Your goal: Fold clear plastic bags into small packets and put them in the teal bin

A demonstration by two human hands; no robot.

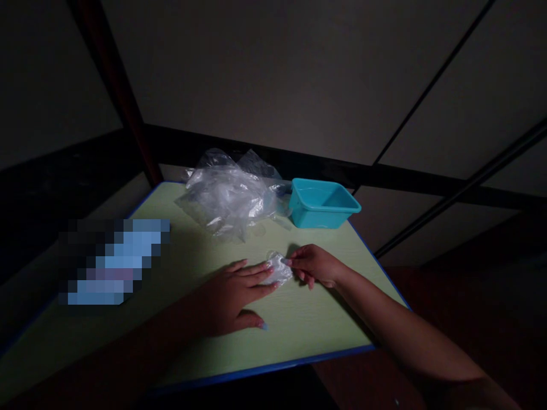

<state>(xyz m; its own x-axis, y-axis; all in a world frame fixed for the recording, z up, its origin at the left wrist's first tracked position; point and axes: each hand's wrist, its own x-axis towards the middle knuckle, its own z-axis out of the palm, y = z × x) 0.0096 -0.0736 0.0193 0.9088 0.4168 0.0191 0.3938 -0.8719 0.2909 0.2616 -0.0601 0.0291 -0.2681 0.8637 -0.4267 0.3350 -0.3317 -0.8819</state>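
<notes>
A small, shiny, clear plastic piece [277,272], perhaps a folded bag, lies on the pale green table between my hands. My left hand [235,293] rests flat with its fingers spread, the fingertips on the left side of the plastic. From the right, my right hand [314,265] pinches the plastic's upper right edge between thumb and finger, the other fingers curled beneath. Beyond both hands, a loose heap of clear plastic bags [233,196] covers part of the table's far side.
A turquoise plastic bin [320,219] stands at the table's far right corner, beside the heap. A blurred-out blue item [123,262] lies at the left. The table [307,336] has a blue edge; dark wall panels [256,68] rise behind it.
</notes>
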